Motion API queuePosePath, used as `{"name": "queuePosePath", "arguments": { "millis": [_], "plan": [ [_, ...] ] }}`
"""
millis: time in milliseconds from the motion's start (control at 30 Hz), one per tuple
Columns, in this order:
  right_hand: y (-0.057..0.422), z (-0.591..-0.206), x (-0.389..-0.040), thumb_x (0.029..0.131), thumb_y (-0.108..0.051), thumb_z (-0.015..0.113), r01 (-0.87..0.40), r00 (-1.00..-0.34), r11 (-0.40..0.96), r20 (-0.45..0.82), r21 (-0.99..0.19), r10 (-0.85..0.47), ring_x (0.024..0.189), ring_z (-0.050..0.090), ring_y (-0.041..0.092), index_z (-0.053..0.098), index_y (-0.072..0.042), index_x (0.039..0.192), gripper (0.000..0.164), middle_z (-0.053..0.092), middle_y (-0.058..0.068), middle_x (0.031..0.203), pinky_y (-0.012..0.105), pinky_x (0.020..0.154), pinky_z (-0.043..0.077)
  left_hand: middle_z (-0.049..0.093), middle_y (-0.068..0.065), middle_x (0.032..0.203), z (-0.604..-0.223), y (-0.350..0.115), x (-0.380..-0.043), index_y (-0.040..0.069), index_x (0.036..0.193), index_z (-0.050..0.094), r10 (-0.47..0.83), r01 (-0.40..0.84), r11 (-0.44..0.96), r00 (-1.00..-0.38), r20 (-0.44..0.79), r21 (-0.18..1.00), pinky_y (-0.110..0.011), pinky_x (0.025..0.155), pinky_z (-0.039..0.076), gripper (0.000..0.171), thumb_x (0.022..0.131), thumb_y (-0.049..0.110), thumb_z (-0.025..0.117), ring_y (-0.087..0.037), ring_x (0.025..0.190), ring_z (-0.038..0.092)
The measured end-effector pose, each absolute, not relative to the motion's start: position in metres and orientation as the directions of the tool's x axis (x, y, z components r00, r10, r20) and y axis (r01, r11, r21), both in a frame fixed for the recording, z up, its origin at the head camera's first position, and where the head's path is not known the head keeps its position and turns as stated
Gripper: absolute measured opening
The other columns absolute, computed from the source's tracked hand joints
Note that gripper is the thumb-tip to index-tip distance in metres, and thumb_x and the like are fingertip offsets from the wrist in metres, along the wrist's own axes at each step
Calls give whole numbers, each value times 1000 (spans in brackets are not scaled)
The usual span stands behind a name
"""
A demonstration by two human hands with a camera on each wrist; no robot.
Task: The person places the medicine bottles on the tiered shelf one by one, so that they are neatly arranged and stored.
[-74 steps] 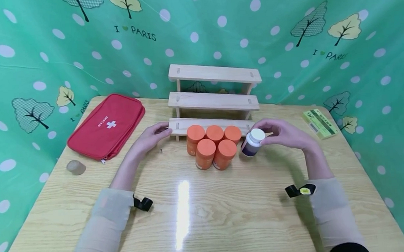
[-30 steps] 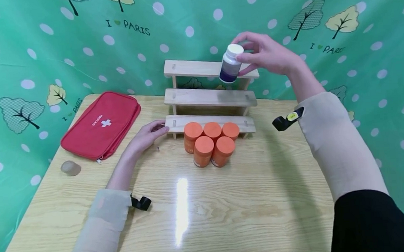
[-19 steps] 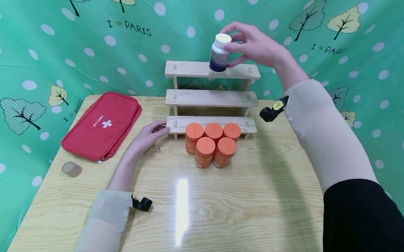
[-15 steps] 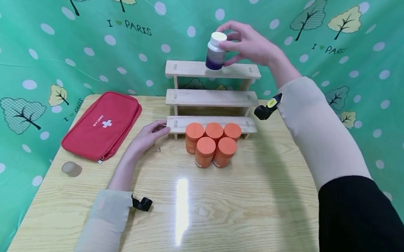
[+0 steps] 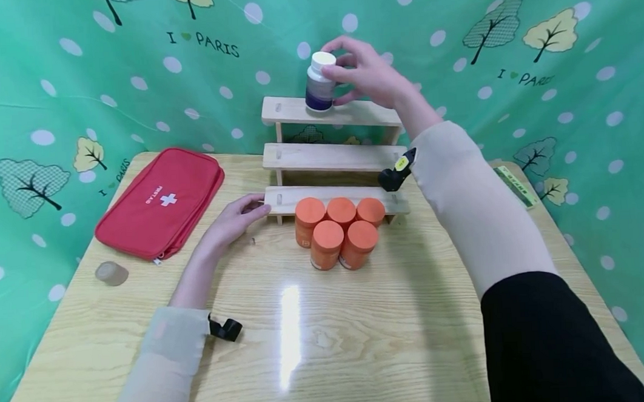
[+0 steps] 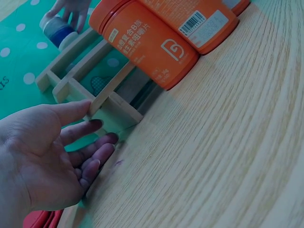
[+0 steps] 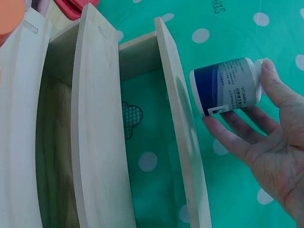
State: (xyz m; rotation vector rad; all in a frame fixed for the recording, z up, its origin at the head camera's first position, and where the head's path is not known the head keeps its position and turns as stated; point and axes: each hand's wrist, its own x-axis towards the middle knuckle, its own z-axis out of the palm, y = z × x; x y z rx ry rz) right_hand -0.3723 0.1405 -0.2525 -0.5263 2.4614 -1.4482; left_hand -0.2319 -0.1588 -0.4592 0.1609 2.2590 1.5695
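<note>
My right hand (image 5: 367,74) grips a white-capped vitamin bottle (image 5: 320,86) with a dark blue band, thumb and fingers round its upper part. In the right wrist view the bottle (image 7: 225,86) is just off the top plank, with a narrow gap at its base. Below it stands the three-tier wooden shelf (image 5: 330,158). My left hand (image 5: 234,221) is at the left end of the lowest tier. In the left wrist view, the thumb of that hand (image 6: 42,152) touches the plank's end, with the fingers curled beside and below it.
Several orange bottles (image 5: 326,243) stand clustered before the lowest tier. A red first aid pouch (image 5: 163,200) and a small greyish cup-like object (image 5: 111,273) lie at left. A green and yellow box (image 5: 515,186) is partly hidden behind the right forearm.
My right hand has lifted the vitamin bottle from the table beside the orange bottles, then carried it left along the top tier, lowering it close to the plank. The left hand has stayed put.
</note>
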Motion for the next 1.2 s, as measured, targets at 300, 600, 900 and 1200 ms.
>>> {"name": "queuePosePath", "arguments": {
  "millis": [300, 600, 900, 1200],
  "plan": [
    [123, -251, -371, 104, -26, 60, -165, -907, 442, -40, -882, -419, 135, 49, 27, 51, -23, 137, 34, 52, 7, 135, 50, 100, 57, 49, -21, 149, -454, -166, -232, 8, 158, 37, 300, -117, 376, -923, -240, 919, -50, 118, 34, 65, 105, 39, 58, -35, 141, 43],
    [128, -260, -374, 104, -29, 61, -146, -905, 449, -64, -882, -420, 135, 50, 28, 50, -24, 138, 37, 52, 7, 137, 48, 99, 57, 51, -22, 146, -456, -168, -227, 6, 156, 41, 303, -91, 389, -927, -220, 917, -49, 116, 36, 61, 106, 37, 58, -34, 136, 46],
    [131, -267, -370, 104, -30, 60, -182, -895, 459, -47, -870, -444, 130, 53, 28, 48, -23, 142, 41, 51, 9, 139, 49, 97, 58, 54, -22, 145, -458, -167, -221, 6, 155, 43, 291, -96, 391, -931, -222, 915, -47, 114, 38, 61, 105, 37, 59, -34, 134, 49],
    [138, -262, -369, 102, -32, 63, -144, -908, 476, -75, -868, -413, 130, 54, 26, 46, -28, 149, 50, 50, 9, 144, 49, 98, 58, 56, -22, 144, -463, -160, -229, 6, 153, 46, 302, -69, 364, -935, -188, 929, -44, 112, 40, 58, 105, 33, 60, -33, 131, 52]
  ]
}}
